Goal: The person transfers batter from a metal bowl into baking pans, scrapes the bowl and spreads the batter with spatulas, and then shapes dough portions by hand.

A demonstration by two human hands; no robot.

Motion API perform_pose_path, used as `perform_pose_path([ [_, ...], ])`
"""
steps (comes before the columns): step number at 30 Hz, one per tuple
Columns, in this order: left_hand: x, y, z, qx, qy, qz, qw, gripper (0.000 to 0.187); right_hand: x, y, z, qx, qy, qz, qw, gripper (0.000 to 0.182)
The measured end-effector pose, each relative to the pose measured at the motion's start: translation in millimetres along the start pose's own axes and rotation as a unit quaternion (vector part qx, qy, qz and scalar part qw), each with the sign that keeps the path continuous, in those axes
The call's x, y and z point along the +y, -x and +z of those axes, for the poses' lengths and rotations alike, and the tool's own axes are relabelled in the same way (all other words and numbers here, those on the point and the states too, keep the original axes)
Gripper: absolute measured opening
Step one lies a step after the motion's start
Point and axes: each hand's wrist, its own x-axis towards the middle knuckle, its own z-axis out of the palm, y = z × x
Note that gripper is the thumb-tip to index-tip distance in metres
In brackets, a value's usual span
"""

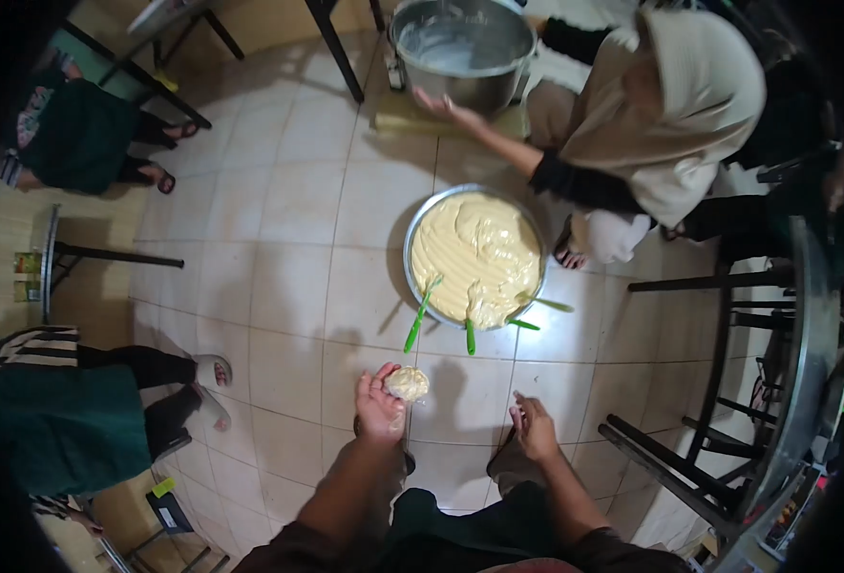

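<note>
Holding a dough lump (408, 384) in the left hand (378, 409), above the tiled floor (279, 239) and just short of the batter pan (420, 222).

Grip of the left hand cupped around the lump, fingers curled under it; right hand (535, 430) released, resting empty on the knee. Best kept level and loosely cradled, probably, so the soft mass neither sags nor drips. Green spatulas (419, 317) leaning on the pan's near rim. Beyond, a co-worker (651, 115) reaching to a steel bowl (460, 43). Hard to tell whether the lump is dough or batter; underside hidden by the palm, seated people at left cut off.
</note>
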Motion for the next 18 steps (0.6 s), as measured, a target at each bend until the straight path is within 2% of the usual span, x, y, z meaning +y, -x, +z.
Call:
perform_pose_path([
  [2,-6.5,14.7,2.2,0.024,-0.01,0.035,0.999,0.048,-0.8,38.5,-3.5,0.025,0.012,0.018,0.999,0.029],
  [3,-7.9,28.4,7.3,0.033,-0.006,0.055,0.998,0.048,-1.4,60.5,-2.3,0.058,-0.026,0.01,0.998,0.028],
  [4,-9.4,45.3,8.2,0.047,-0.001,0.074,0.996,0.047,-12.4,83.3,-9.8,0.098,-0.021,-0.049,0.994,0.03],
  [5,1.5,80.4,15.2,0.045,0.005,0.065,0.997,0.047,-16.8,109.3,-16.9,0.068,-0.023,-0.02,0.997,0.031],
  [8,42.8,171.2,39.9,0.033,-0.008,0.006,0.999,0.046,-88.9,180.2,-81.1,0.015,-0.048,0.03,0.998,0.033],
  [9,67.8,197.3,48.0,0.029,0.014,-0.019,0.999,0.045,-113.2,189.9,-103.5,0.005,-0.059,0.042,0.997,0.033],
  [12,155.4,276.9,84.5,0.074,0.049,0.01,0.996,0.044,-181.3,214.0,-163.4,-0.017,-0.011,0.073,0.997,0.032],
  [14,213.3,311.8,87.0,0.018,0.088,0.067,0.994,0.046,-230.7,218.0,-197.9,-0.011,0.013,0.076,0.997,0.037],
  [16,275.0,341.8,95.6,-0.023,0.094,0.108,0.989,0.047,-233.6,206.3,-201.6,0.041,0.003,0.033,0.999,0.037],
  [17,301.6,356.6,100.0,-0.062,0.104,0.109,0.987,0.048,-228.8,192.7,-198.9,0.043,0.005,0.009,0.999,0.039],
  [18,326.6,367.0,108.0,-0.102,0.117,0.111,0.982,0.049,-264.6,188.6,-211.8,0.027,-0.043,0.017,0.999,0.036],
])
